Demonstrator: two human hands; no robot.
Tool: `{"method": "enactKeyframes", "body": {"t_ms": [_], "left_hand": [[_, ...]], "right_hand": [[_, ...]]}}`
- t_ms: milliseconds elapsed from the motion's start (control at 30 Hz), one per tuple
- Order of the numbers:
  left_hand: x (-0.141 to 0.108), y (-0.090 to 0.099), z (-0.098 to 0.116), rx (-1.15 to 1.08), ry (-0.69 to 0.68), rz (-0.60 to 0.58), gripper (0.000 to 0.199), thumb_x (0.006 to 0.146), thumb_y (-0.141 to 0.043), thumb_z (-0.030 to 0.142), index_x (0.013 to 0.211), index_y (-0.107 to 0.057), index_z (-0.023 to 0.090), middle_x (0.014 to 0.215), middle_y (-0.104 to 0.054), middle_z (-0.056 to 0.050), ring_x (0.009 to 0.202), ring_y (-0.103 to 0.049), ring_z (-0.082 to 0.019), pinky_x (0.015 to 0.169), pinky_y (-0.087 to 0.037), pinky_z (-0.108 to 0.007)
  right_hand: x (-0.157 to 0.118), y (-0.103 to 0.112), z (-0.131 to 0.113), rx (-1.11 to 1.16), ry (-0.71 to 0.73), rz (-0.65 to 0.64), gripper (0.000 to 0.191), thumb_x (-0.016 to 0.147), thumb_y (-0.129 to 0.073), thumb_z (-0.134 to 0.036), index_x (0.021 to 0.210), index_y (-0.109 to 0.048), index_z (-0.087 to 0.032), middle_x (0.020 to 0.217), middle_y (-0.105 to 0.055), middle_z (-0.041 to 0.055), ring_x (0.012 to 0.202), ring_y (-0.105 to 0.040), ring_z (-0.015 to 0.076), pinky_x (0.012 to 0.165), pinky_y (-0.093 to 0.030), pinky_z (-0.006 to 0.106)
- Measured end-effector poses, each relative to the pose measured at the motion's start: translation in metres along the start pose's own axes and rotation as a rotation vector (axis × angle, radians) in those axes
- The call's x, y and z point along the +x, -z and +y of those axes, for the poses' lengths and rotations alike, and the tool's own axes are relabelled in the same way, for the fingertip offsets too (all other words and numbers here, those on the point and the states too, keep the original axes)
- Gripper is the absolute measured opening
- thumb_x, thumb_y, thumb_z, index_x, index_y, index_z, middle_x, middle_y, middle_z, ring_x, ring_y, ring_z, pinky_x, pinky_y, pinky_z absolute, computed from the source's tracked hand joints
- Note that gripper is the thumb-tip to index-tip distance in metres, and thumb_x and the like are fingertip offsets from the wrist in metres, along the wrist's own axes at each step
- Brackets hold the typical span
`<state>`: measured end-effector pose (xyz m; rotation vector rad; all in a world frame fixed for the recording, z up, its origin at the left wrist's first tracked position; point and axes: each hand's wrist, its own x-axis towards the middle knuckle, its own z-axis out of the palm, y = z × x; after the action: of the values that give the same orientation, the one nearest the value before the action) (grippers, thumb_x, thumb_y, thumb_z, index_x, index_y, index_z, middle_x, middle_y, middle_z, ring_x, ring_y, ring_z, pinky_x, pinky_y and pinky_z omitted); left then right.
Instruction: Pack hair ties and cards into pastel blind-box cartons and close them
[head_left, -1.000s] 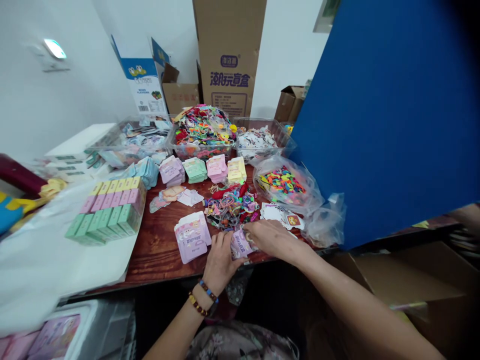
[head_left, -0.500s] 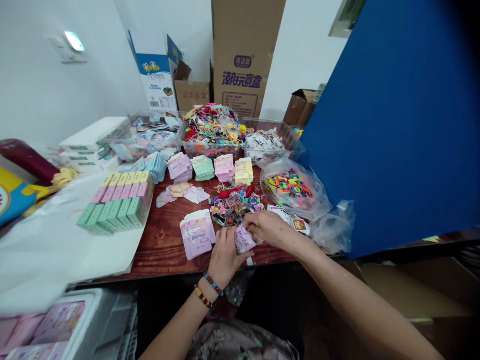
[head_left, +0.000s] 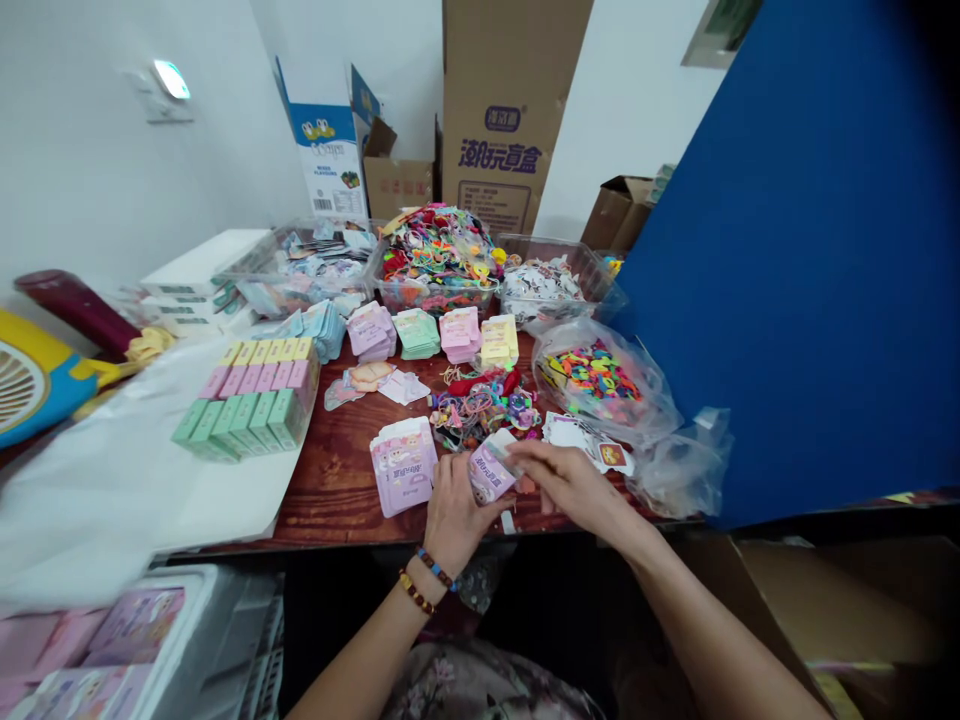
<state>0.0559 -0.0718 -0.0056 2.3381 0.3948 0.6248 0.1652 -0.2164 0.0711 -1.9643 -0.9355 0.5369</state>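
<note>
My left hand point(head_left: 452, 505) is closed around a small purple box point(head_left: 491, 477), just above the table's front edge. The box leans with its pale top end toward the upper right. My right hand point(head_left: 566, 483) is at that end, its fingers bent and close together by the top edge; what they pinch, if anything, is hidden. Left of my left hand lies a stack of flat purple cartons point(head_left: 405, 468). Just behind the box is a tangled heap of colourful cords and trinkets point(head_left: 484, 405). Right of it lie white-edged stickers point(head_left: 589, 440).
Behind are stacks of purple point(head_left: 372, 332), green point(head_left: 417, 333), pink point(head_left: 460, 334) and yellow cartons point(head_left: 499, 341), then clear bins point(head_left: 435, 298). Filled boxes point(head_left: 247, 400) stand left. A plastic bag of bright pieces point(head_left: 600, 375) and a blue panel point(head_left: 810, 250) are right.
My right hand has drawn back slightly to the right, so the box's pale top end now shows. The left hand keeps its hold. The whole view has shifted a little.
</note>
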Motion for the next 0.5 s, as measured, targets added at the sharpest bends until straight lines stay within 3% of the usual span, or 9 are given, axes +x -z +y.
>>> {"method": "enactKeyframes", "body": {"t_ms": [100,167,200,267,400,500], "left_hand": [[-0.001,0.0,-0.001,-0.009,-0.01,0.061,0.069,0.073,-0.081,0.047,0.122,-0.042,0.018,0.109,-0.052,-0.008,0.104,-0.054,-0.028,0.089,-0.053,-0.047],[-0.002,0.0,0.0,-0.063,-0.028,0.092,0.065,0.075,-0.08,0.045,0.121,-0.041,0.018,0.108,-0.051,-0.007,0.104,-0.055,-0.026,0.09,-0.053,-0.044],[-0.002,-0.001,0.001,-0.091,-0.031,0.108,0.063,0.076,-0.08,0.043,0.12,-0.042,0.019,0.108,-0.051,-0.007,0.103,-0.056,-0.025,0.09,-0.053,-0.043],[-0.004,-0.003,0.003,-0.13,-0.022,0.132,0.061,0.077,-0.08,0.039,0.12,-0.042,0.019,0.108,-0.051,-0.006,0.103,-0.058,-0.024,0.09,-0.053,-0.041],[-0.004,-0.003,0.007,-0.168,0.019,0.124,0.063,0.076,-0.081,0.039,0.12,-0.042,0.019,0.107,-0.055,-0.006,0.102,-0.061,-0.024,0.089,-0.054,-0.04],[-0.002,0.0,0.012,-0.193,0.067,0.14,0.067,0.074,-0.082,0.043,0.123,-0.042,0.02,0.11,-0.057,-0.007,0.106,-0.062,-0.025,0.091,-0.053,-0.04]], "right_hand": [[-0.007,-0.003,0.004,-0.023,0.04,0.188,0.034,0.097,-0.049,-0.039,0.119,-0.068,-0.021,0.091,-0.077,0.0054,0.054,-0.067,0.0164,0.052,-0.054,0.027],[-0.011,-0.008,0.005,-0.189,0.166,0.212,0.034,0.098,-0.05,-0.034,0.123,-0.067,-0.02,0.111,-0.076,0.0088,0.088,-0.075,0.0233,0.077,-0.06,0.034],[-0.012,-0.011,0.005,-0.276,0.22,0.203,0.035,0.098,-0.049,-0.031,0.126,-0.066,-0.02,0.121,-0.072,0.0096,0.104,-0.072,0.0258,0.089,-0.058,0.038],[-0.013,-0.017,0.007,-0.394,0.287,0.171,0.037,0.1,-0.047,-0.027,0.133,-0.062,-0.02,0.133,-0.066,0.0097,0.118,-0.066,0.0268,0.098,-0.055,0.041],[-0.014,-0.016,0.011,-0.391,0.415,0.214,0.035,0.1,-0.048,-0.021,0.131,-0.063,-0.023,0.127,-0.07,0.0076,0.113,-0.069,0.0217,0.094,-0.057,0.033],[-0.02,-0.012,0.012,-0.229,0.42,0.47,0.023,0.098,-0.053,-0.02,0.113,-0.069,-0.023,0.104,-0.075,0.006,0.094,-0.073,0.0179,0.083,-0.058,0.028]]}}
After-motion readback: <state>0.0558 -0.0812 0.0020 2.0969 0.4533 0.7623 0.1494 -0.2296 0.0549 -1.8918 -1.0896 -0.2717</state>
